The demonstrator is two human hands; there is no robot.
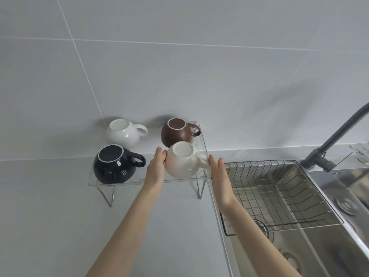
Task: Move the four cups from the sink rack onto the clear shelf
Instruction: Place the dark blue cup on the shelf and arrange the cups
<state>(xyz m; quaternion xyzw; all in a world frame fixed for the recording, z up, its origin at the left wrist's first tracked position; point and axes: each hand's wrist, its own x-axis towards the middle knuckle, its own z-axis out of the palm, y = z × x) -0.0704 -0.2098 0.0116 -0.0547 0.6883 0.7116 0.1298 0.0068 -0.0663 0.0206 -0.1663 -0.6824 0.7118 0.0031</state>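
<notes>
Four round cups stand upside down on the clear shelf [139,181]: a white cup [123,133] at the back left, a brown cup [176,134] at the back right, a black cup [113,166] at the front left and a cream cup [182,163] at the front right. My left hand [156,169] lies flat against the cream cup's left side, fingers straight. My right hand [219,180] is flat and open just right of that cup's handle, fingertips close to it. The cream cup rests on the shelf. The wire sink rack [279,188] holds no cups.
The shelf stands on thin metal legs on a grey counter [60,216] against a tiled wall. The steel sink [329,256] lies to the right, with a dark faucet [339,140] arching over its far right corner.
</notes>
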